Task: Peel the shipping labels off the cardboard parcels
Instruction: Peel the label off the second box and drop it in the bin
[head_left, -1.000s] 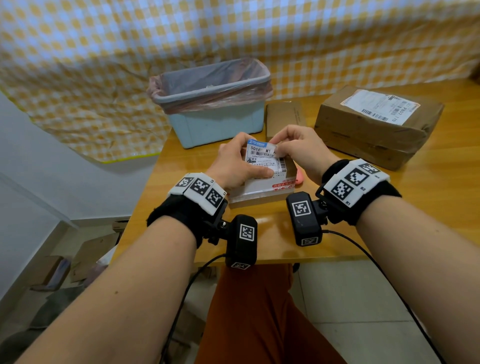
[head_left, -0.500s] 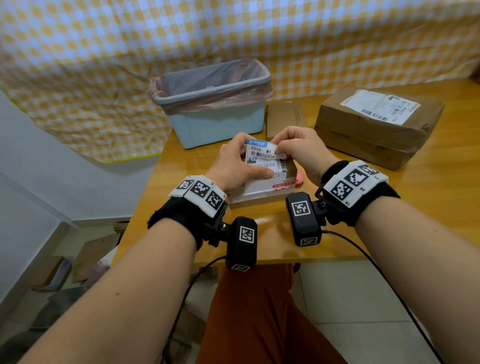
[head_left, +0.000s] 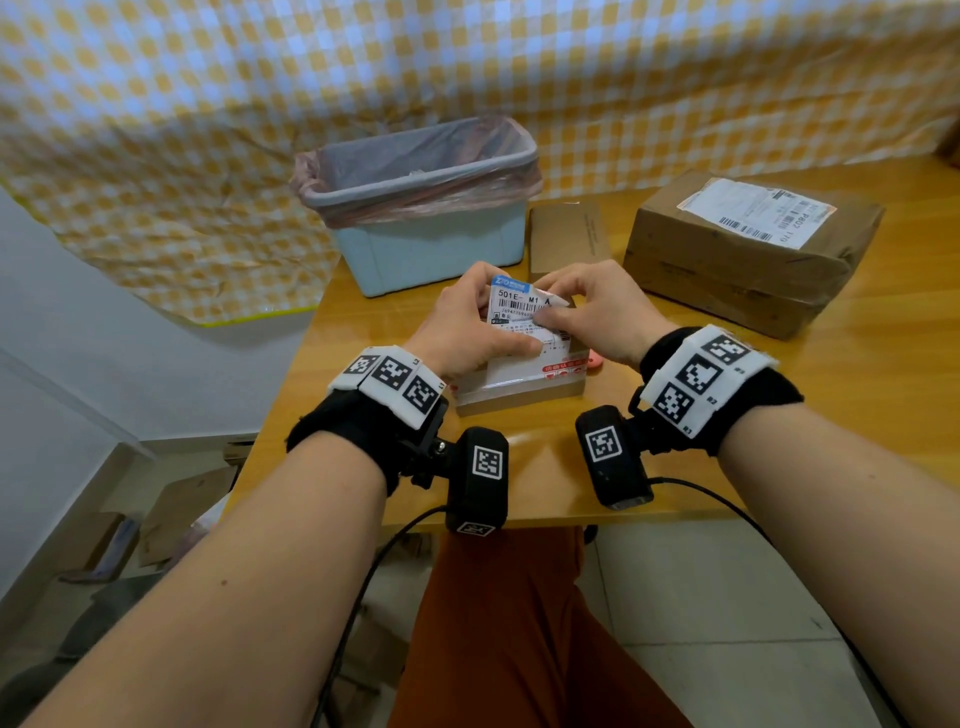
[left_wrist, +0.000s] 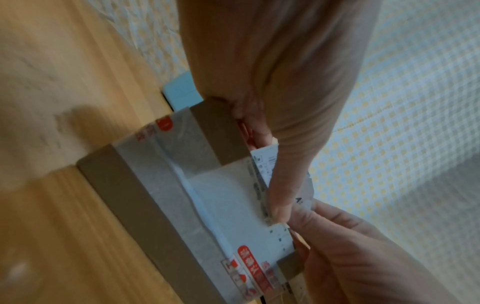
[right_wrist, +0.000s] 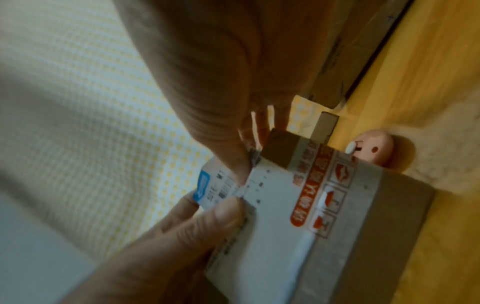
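Observation:
A small cardboard parcel (head_left: 519, 387) lies on the wooden table (head_left: 883, 415) near its front edge. On its top is a white shipping label (head_left: 511, 304) with a blue header. My left hand (head_left: 467, 325) grips the parcel from the left, thumb pressed on the label. My right hand (head_left: 587, 301) pinches the label's far right corner, which curls up off the box. In the right wrist view the label (right_wrist: 262, 205) shows above red-printed tape, and in the left wrist view my thumb lies across the label (left_wrist: 233, 185). A larger parcel (head_left: 727, 275) with its own label (head_left: 756, 215) stands at the back right.
A pale blue bin (head_left: 426, 249) lined with a pink bag stands behind the small parcel. A flat cardboard piece (head_left: 569, 234) lies between the bin and the large parcel. A small pink object (right_wrist: 374, 148) sits just right of the small parcel. The table edge is close to my wrists.
The label's far right corner, flat on the box before, has come up in my right hand's pinch. The left hand and the parcel have stayed where they were.

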